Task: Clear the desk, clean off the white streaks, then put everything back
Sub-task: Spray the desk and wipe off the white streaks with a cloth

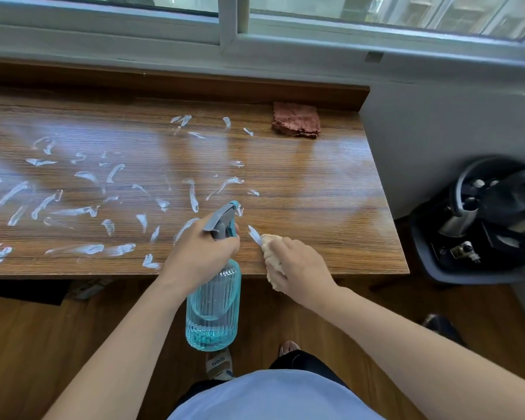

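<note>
The wooden desk [315, 183] carries several white streaks [85, 204] over its left and middle parts. My left hand [199, 253] grips the neck of a blue ribbed spray bottle [214, 304], held above the desk's front edge with its grey nozzle pointing away over the desk. My right hand [300, 268] holds a crumpled cream cloth [272, 256] pressed on the desk near the front edge, just beside a white streak. A folded brown cloth [297, 119] lies at the back right of the desk.
A window frame [231, 31] runs along behind the desk's raised back edge. To the right of the desk a dark bin [473, 225] holds assorted black objects. Wooden floor [43, 344] lies below, with my feet in sandals.
</note>
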The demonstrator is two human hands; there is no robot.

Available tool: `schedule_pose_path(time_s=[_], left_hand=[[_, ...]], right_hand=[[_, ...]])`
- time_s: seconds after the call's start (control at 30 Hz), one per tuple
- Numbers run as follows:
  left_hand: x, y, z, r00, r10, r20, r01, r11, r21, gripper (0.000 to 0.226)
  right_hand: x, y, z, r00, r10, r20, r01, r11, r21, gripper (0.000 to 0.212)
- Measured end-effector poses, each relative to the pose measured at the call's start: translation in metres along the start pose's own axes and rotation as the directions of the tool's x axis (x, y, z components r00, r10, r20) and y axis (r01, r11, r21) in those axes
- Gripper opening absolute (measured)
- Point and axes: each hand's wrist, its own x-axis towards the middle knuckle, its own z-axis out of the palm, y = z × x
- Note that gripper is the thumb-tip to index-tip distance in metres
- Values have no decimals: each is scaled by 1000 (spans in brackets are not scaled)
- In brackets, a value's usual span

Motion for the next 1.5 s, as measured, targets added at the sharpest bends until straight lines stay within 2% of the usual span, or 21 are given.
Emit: schedule_pose_path(time_s=[0.07,0.13,0.23,0.3,0.33,0.4,0.47,0.5,0.53,0.6,0.7,0.83,0.93,1.03,1.17,1.33,1.5], left_hand=[[3,1,-2,1000,6,15,-6,1000,-17,32],[4,1,-4,1000,12,20,-12,1000,-23,25],[4,3,-9,999,29,41,-28,999,-32,23],[3,3,-10,998,52,35,-51,999,-18,18],[4,3,-10,998,61,24,-61,998,-2,12],[4,4,-11,997,73,16,-73,997,17,10],[5,4,-11,997,73,27,-74,997,20,13],[5,4,-12,997,70,35,-71,997,22,14],[5,5,-13,997,65,41,-66,997,25,15],[6,4,-16,997,60,45,-62,998,29,15],[7,1,-18,996,62,62,-65,997,47,13],[7,-6,-16,998,28,55,-36,989,145,24],[-2,-11,-7,995,4,96,-32,956,293,9],[-13,-19,5,992,12,127,-66,902,427,8],[-18,-29,14,995,-1,98,-39,916,400,9],[-19,-31,20,995,-9,103,-36,903,428,8],[-20,-26,15,997,14,81,-45,918,393,11]], right_hand=[[-3,21,0,996,4,-94,-8,999,-48,18],[5,51,-10,968,151,-200,-178,976,-122,19],[24,75,-30,877,391,-279,-448,875,-185,19],[31,60,-26,845,439,-307,-499,852,-155,16],[31,45,-20,871,398,-289,-447,885,-130,14],[21,11,-1,968,157,-197,-178,979,-95,22],[8,2,11,994,-74,-77,65,991,-118,30],[11,12,9,991,-107,-76,96,986,-137,32],[17,26,5,992,-81,-93,65,984,-163,33],[36,51,-8,983,81,-163,-105,984,-147,32],[57,67,-19,923,301,-239,-327,942,-78,31],[54,53,-8,897,336,-286,-366,929,-56,36],[43,50,-3,909,276,-312,-314,946,-77,36],[30,49,1,933,182,-310,-219,972,-89,36],[24,50,4,931,156,-329,-185,981,-56,36],[28,48,3,948,76,-308,-119,985,-123,34],[12,36,12,959,-195,-205,185,980,-71,34]])
